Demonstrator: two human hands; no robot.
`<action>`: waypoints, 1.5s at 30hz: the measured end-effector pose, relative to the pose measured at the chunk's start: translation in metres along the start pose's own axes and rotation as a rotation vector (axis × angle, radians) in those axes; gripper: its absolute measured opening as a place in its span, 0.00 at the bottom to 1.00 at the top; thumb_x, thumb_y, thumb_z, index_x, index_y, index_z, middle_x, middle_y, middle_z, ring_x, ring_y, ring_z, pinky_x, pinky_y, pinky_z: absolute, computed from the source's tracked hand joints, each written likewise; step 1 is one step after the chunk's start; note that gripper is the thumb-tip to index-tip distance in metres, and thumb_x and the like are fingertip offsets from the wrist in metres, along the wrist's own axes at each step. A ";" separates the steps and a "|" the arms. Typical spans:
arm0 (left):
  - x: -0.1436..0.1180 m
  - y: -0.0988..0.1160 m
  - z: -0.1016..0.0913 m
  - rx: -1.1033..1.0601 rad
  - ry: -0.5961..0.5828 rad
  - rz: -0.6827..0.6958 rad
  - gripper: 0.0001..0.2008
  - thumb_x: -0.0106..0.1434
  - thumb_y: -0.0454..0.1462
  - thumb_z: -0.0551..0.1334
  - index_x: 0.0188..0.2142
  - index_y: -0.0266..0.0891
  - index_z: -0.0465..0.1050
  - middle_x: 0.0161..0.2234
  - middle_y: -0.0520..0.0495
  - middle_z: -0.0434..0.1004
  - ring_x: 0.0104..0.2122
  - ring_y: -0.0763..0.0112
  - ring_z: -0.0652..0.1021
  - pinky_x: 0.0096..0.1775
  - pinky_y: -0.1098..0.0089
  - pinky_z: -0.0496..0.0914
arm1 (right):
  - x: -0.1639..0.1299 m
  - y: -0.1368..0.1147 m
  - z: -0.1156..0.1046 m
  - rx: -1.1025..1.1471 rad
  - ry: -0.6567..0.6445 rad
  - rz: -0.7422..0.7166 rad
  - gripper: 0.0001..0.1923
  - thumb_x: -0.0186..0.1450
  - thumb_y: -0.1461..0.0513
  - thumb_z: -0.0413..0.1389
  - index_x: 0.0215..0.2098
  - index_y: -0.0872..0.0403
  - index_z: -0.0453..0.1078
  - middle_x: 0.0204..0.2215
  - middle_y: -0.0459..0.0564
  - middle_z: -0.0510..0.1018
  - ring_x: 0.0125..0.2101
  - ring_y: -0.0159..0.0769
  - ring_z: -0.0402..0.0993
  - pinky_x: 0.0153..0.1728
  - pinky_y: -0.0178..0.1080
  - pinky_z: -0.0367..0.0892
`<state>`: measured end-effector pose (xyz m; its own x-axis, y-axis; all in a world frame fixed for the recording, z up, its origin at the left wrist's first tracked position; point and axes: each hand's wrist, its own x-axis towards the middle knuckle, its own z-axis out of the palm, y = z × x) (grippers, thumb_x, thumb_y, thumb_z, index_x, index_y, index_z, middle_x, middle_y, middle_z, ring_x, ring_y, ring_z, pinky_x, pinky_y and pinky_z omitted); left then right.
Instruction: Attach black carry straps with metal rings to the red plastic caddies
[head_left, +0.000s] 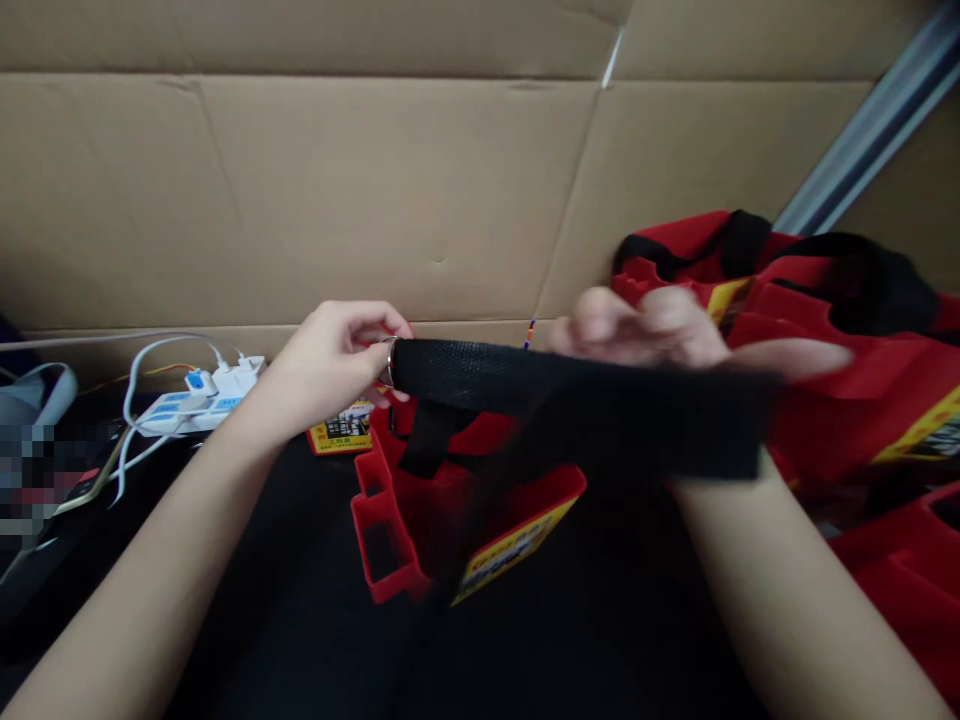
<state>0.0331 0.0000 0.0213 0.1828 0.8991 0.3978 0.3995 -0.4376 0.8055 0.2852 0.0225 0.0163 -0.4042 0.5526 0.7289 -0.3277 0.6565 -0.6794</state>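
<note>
Forearms [202, 510] reach over a black surface [637, 620] toward cardboard [405, 200], left hand [341, 345] pinching a webbing strap [465, 375] by its ring [390, 362], right hand [675, 328] blurred, hold unclear.

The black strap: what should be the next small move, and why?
Perhaps the right hand should grip the black strap firmly: its blurred fingers show behind the strap with no clear grip, while the left hand holds the metal ring at the strap's left end.

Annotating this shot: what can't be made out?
Head view:
Right hand: blurred, partly behind the black strap; grip unclear.
Central red holder, inside: partly covered by the strap.
Its yellow label: print blurred, unreadable.
Lower-right red holder: cut off by the right edge.
</note>
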 end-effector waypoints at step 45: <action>0.001 0.001 -0.002 0.162 -0.120 0.089 0.07 0.55 0.38 0.61 0.24 0.38 0.67 0.18 0.56 0.64 0.19 0.78 0.65 0.22 0.76 0.57 | -0.001 0.001 0.058 -0.253 -0.287 0.408 0.07 0.64 0.62 0.51 0.35 0.55 0.70 0.28 0.45 0.71 0.26 0.26 0.66 0.28 0.30 0.61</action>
<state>0.0316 0.0007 0.0234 0.3260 0.8561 0.4010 0.5146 -0.5165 0.6844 0.2357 -0.0067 0.0099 -0.6832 0.6489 0.3350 0.1050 0.5413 -0.8343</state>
